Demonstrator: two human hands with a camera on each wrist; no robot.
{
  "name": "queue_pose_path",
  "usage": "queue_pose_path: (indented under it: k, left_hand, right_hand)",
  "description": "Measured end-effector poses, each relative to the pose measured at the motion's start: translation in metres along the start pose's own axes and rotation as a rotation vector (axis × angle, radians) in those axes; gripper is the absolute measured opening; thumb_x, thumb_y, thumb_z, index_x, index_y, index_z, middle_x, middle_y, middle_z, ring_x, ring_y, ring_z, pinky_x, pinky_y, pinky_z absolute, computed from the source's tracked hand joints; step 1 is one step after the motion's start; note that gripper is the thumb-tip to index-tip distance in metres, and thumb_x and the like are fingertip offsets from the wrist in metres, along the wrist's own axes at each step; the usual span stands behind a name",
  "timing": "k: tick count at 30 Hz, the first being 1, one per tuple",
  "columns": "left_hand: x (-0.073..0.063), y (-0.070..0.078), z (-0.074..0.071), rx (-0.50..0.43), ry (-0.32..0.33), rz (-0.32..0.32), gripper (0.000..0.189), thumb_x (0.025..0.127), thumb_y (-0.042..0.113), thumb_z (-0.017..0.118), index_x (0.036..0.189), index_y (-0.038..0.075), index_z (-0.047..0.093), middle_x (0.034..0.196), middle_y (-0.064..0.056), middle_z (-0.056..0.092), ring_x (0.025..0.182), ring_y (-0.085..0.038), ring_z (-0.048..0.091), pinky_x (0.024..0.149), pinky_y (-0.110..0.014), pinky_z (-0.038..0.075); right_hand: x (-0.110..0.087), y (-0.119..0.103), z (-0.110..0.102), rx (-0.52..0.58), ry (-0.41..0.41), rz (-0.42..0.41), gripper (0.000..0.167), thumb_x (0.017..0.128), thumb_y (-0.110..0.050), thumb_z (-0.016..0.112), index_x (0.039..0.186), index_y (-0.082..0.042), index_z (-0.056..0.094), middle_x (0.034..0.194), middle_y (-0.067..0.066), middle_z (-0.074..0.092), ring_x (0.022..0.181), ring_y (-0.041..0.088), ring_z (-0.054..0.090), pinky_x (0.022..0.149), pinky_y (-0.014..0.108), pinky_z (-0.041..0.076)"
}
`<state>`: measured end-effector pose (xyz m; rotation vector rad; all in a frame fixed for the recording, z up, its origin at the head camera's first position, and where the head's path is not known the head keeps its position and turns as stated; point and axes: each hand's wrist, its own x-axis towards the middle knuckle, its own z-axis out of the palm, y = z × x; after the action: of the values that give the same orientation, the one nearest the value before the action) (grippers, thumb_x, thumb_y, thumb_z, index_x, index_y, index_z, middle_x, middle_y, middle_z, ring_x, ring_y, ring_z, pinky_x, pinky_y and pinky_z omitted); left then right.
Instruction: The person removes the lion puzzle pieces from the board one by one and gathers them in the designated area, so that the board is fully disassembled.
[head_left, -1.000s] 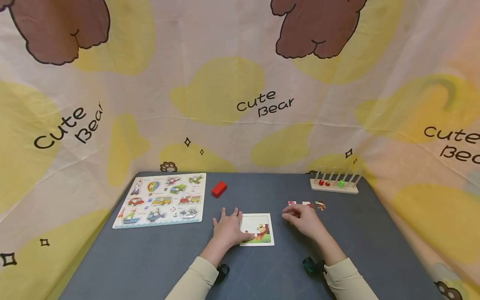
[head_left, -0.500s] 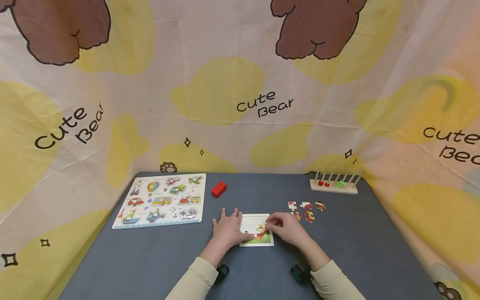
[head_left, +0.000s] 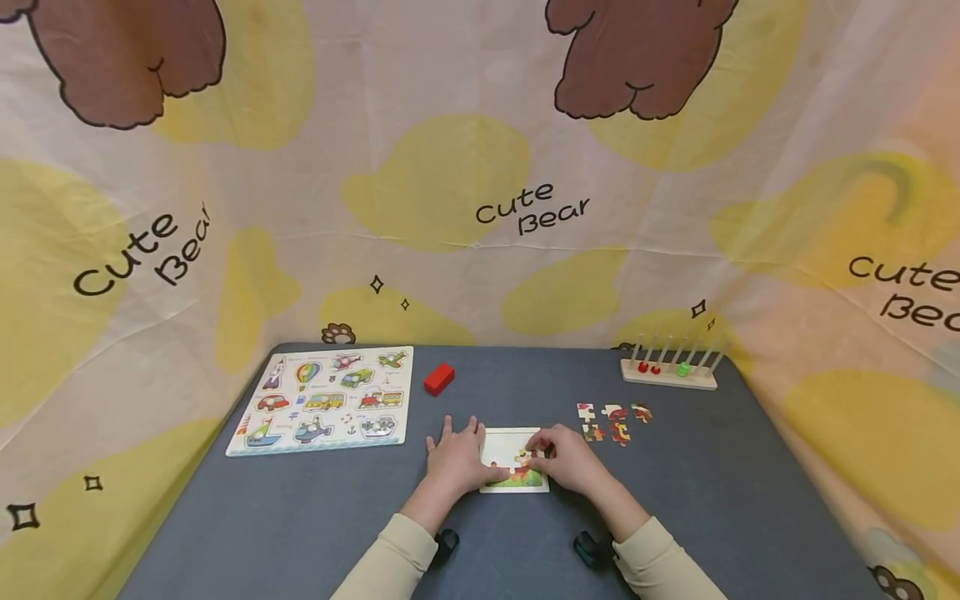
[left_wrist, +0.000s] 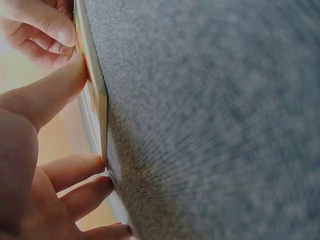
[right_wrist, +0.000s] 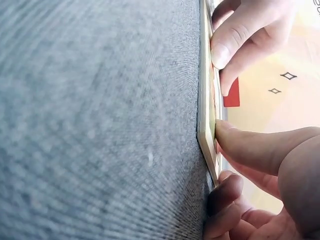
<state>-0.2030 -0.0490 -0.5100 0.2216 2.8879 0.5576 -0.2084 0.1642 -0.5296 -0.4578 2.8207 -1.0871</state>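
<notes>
1. Puzzle tray (head_left: pixel 498 442) lower centre; left hand (head_left: pixel 453 460) spread, thumb pressing it.
2. Right hand (head_left: pixel 573 462) at tray's right side, fingers bent; grip hidden, can't tell.
3. Likely piece-fitting; next move calls for careful alignment.

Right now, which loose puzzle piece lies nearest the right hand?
In the head view, the left piece of the near row, just beside the right hand; the other four loose pieces lie farther off.
</notes>
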Motion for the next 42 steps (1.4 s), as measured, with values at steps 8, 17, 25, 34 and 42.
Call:
queue_pose_path:
  k: [8, 17, 25, 34, 42]
  left_hand:
    - [0.001, -0.001, 0.002, -0.003, -0.003, -0.003, 0.094, 0.074, 0.060, 0.082, 0.146, 0.007, 0.054, 0.157, -0.013, 0.045, 0.151, -0.048, 0.022, 0.111, -0.075, 0.024]
    - [-0.001, -0.002, 0.003, -0.019, -0.003, -0.008, 0.093, 0.073, 0.059, 0.083, 0.145, 0.006, 0.055, 0.156, -0.014, 0.046, 0.150, -0.049, 0.022, 0.111, -0.076, 0.023]
    - [-0.001, 0.000, 0.003, -0.030, 0.003, -0.015, 0.092, 0.074, 0.057, 0.083, 0.145, 0.007, 0.055, 0.157, -0.014, 0.045, 0.151, -0.049, 0.022, 0.111, -0.076, 0.021]
    - [-0.001, 0.001, 0.002, -0.020, -0.002, -0.014, 0.092, 0.074, 0.058, 0.082, 0.146, 0.008, 0.054, 0.157, -0.013, 0.045, 0.151, -0.049, 0.022, 0.112, -0.076, 0.022]
    - [-0.001, 0.001, -0.002, 0.001, -0.048, -0.005, 0.095, 0.074, 0.059, 0.080, 0.148, 0.008, 0.051, 0.159, -0.013, 0.042, 0.151, -0.049, 0.020, 0.111, -0.076, 0.022]
  right_hand:
    - [0.001, -0.001, -0.001, 0.003, -0.015, 0.022, 0.013, 0.083, -0.013, 0.083, 0.093, -0.017, 0.075, 0.081, 0.000, 0.057, 0.073, 0.013, 0.049, 0.064, 0.026, 0.041]
    - [0.001, -0.002, -0.001, 0.029, -0.008, 0.052, 0.019, 0.081, -0.014, 0.085, 0.088, -0.018, 0.069, 0.084, -0.001, 0.059, 0.073, 0.012, 0.050, 0.065, 0.027, 0.042]
    - [0.000, 0.000, -0.006, 0.156, -0.024, 0.043, 0.019, 0.082, -0.012, 0.084, 0.090, -0.013, 0.067, 0.077, -0.003, 0.060, 0.067, 0.010, 0.053, 0.058, 0.023, 0.043]
    - [-0.001, 0.002, -0.013, 0.218, 0.017, 0.067, 0.006, 0.087, -0.016, 0.080, 0.086, -0.016, 0.074, 0.077, -0.004, 0.066, 0.071, 0.013, 0.056, 0.064, 0.025, 0.046]
    - [-0.001, 0.007, -0.025, 0.221, 0.099, 0.141, 0.013, 0.086, -0.021, 0.081, 0.097, -0.016, 0.075, 0.080, -0.003, 0.067, 0.071, 0.014, 0.055, 0.062, 0.025, 0.045]
